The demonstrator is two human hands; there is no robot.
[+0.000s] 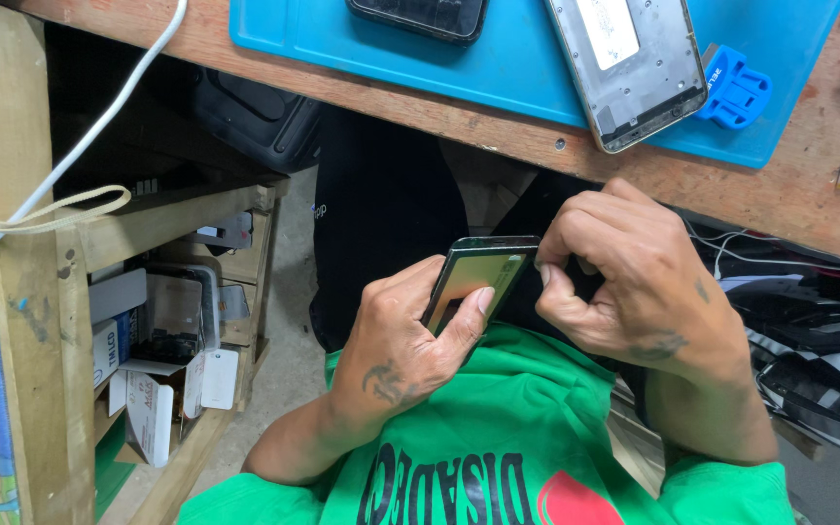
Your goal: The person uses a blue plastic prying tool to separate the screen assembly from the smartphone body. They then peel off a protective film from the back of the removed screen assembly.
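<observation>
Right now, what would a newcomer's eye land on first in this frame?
At centre, below the bench edge, the left hand grips a thin phone screen panel on edge while the right hand pinches its top corner. Above, on the blue mat, lies an opened phone frame beside a blue plastic tool.

A phone frame lies on the mat on the workbench, a clip to its right.

I saw open floor below the workbench edge; a wooden shelf crammed with boxes blocked the left, tangled cables crowded the right.
</observation>
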